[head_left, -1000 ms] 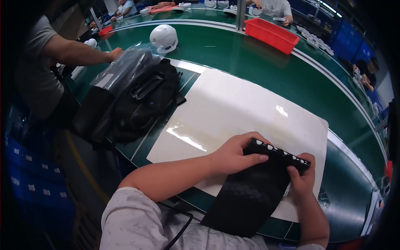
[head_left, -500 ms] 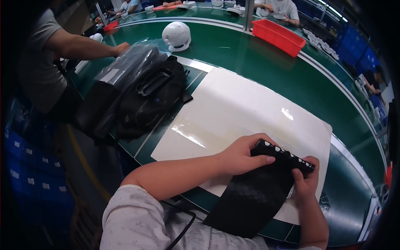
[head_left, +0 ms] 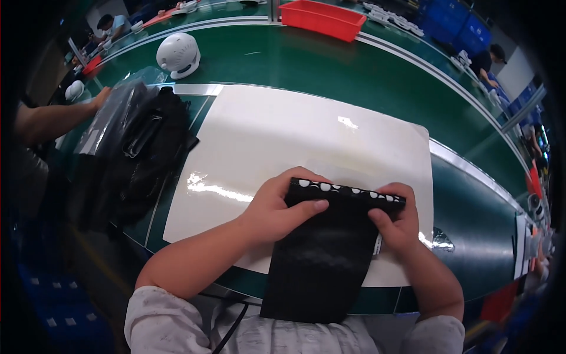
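L hand (head_left: 274,211) is closed on the upper L end of a black, flexible, flat strip of material (head_left: 318,253), thumb on the near face, other fingers round behind; R hand (head_left: 403,223) grips the upper R end likewise, so from my remote seat I've got both ends held. Strip's top edge is folded or rolled, can't tell which, & shows a row of white dots. That edge is above the near half of my landmark, the big, glossy, white rectangular mat (head_left: 265,130); the rest slopes down past mat's near edge. Small white tag (head_left: 377,245) shows at strip's R side, over the mat, just below R hand.

L of mat, near its edge: black fabric bag w/ a loop handle (head_left: 156,159), & further L a clear plastic wrapper (head_left: 115,112) beside it. Co-worker's hand (head_left: 102,97) is at wrapper's far end. Beyond mat's far L corner I see a white, rounded, fan-like unit (head_left: 178,54) on the smooth green surface (head_left: 247,65). Red rectangular plastic bin (head_left: 323,21) is well beyond mat's far edge.
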`<state>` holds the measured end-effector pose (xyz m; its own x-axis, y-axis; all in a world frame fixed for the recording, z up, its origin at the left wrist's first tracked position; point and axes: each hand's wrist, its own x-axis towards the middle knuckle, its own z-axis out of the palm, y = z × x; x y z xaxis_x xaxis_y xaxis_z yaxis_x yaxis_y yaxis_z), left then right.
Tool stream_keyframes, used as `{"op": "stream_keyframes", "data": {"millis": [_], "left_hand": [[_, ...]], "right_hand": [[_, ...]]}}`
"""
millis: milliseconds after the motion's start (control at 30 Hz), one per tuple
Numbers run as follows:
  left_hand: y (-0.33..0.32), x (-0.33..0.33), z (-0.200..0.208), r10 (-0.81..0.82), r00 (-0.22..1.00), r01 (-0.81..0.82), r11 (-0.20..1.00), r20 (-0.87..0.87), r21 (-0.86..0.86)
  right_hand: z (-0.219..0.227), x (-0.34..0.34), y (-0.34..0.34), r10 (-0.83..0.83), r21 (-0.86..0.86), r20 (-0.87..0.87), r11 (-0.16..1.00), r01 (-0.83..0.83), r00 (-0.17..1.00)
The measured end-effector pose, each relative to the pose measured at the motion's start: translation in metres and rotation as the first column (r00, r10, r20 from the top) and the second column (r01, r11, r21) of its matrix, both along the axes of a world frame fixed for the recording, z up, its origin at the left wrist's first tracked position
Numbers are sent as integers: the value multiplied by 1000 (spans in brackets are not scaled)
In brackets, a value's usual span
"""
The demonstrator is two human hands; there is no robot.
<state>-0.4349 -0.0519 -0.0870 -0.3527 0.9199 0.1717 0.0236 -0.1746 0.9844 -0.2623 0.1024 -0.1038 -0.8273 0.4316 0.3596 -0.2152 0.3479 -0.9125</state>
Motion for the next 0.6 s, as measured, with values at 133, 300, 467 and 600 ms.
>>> {"op": "stream_keyframes", "data": {"millis": [133, 300, 467, 600], "left_hand": [[-1, 3, 2, 46, 998, -45, 999, -52, 8], [-2, 1, -1, 50, 998, -48, 998, -46, 49], [-4, -1, -4, 42, 998, -39, 998, -40, 56], [-1, 3, -2, 39, 998, -38, 999, -40, 16]], "right_hand": [[1, -4, -1, 38, 16, -210, 999, -36, 977], [4, -2, -2, 51, -119, -130, 991, -67, 990], [1, 1, 0, 47, -149, -37, 987, -52, 998], [-2, 4, 2, 13, -159, -21, 987, -17, 1000]]}}
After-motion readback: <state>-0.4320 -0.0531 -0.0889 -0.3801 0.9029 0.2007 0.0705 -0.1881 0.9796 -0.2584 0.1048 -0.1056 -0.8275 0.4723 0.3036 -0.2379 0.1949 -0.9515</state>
